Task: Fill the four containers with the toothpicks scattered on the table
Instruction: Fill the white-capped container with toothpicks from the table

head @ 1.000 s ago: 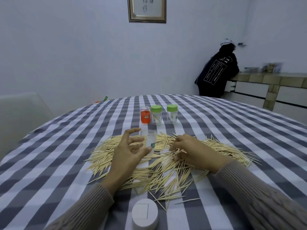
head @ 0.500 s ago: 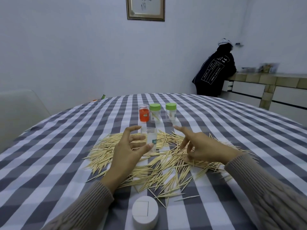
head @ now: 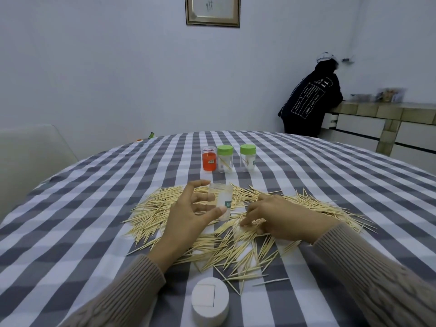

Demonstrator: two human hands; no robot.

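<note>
Head view: left hand curls around the open clear container, gripping it upright. Right hand pinches toothpicks on the table.

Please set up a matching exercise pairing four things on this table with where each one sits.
Things:
1. orange container
2. clear container
3. white lid
4. right hand

Places:
A. nearest the camera, in front of the pile
B. far row, leftmost
C. fingers down on the toothpicks
D. inside the left hand

Pairs: 1-B, 2-D, 3-A, 4-C
</note>
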